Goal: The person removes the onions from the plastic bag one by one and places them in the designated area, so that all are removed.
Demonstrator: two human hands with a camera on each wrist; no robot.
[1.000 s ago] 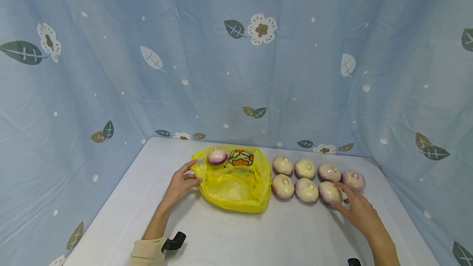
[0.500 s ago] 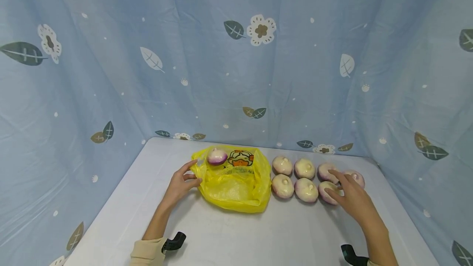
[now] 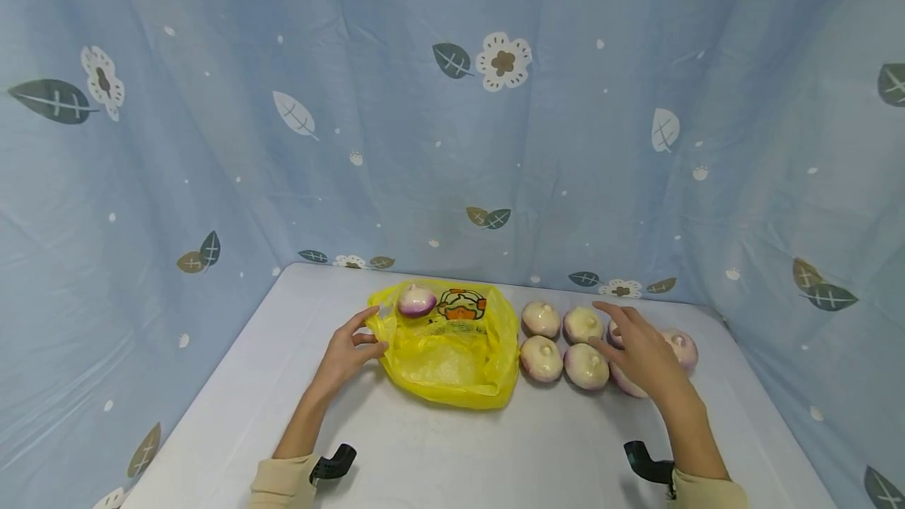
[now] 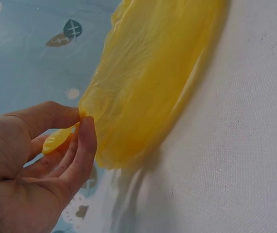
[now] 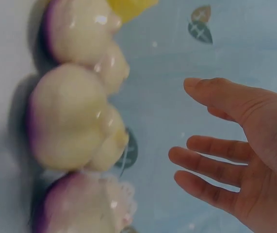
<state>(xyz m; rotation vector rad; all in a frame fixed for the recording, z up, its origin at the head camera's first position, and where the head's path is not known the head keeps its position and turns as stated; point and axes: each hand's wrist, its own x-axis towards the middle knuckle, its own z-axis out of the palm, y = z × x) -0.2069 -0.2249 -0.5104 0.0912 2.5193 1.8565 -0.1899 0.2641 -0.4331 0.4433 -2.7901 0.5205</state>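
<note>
My left hand pinches the left edge of a yellow plastic bag between thumb and fingertip; the left wrist view shows the hand and a bit of bag film up close. The bag lies with its mouth spread and a duck print inside. One glossy white-and-purple bulb, onion- or turnip-like, rests on its back part. My right hand hovers over the similar bulbs on the right, nearest the middle pair. In the right wrist view this hand has parted fingers and holds nothing.
Several bulbs stand in two rows just right of the bag, some partly behind my right hand. A rightmost bulb sits near the table's right side. The white table meets a blue patterned curtain at the back and sides.
My right hand has moved left from the right-hand bulbs towards the middle ones, touching then leaving the front one. My left hand and the bag have stayed in place.
</note>
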